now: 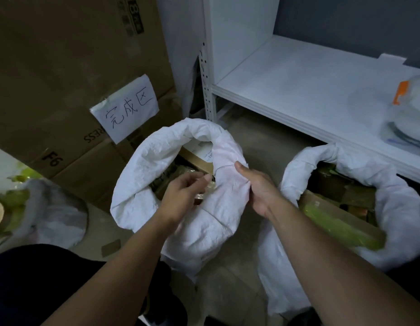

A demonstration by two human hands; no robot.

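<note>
A white woven sack (157, 165) with a rolled-down rim stands on the floor in the middle. Cardboard parcels (197, 158) show inside it. My right hand (256, 187) grips the sack's near right rim, thumb on top of the bunched fabric. My left hand (183, 194) reaches into the sack's mouth with its fingers curled over a clear-wrapped item (207, 188); how firmly it holds it is unclear.
A second white sack (397, 208) at the right holds cardboard boxes and a green-wrapped packet (340, 227). A white metal shelf (286, 90) carries a clear bag (406, 114). Large cardboard boxes (63, 67) with a paper label (126, 107) stand at the left. Another bag (51, 217) lies at the lower left.
</note>
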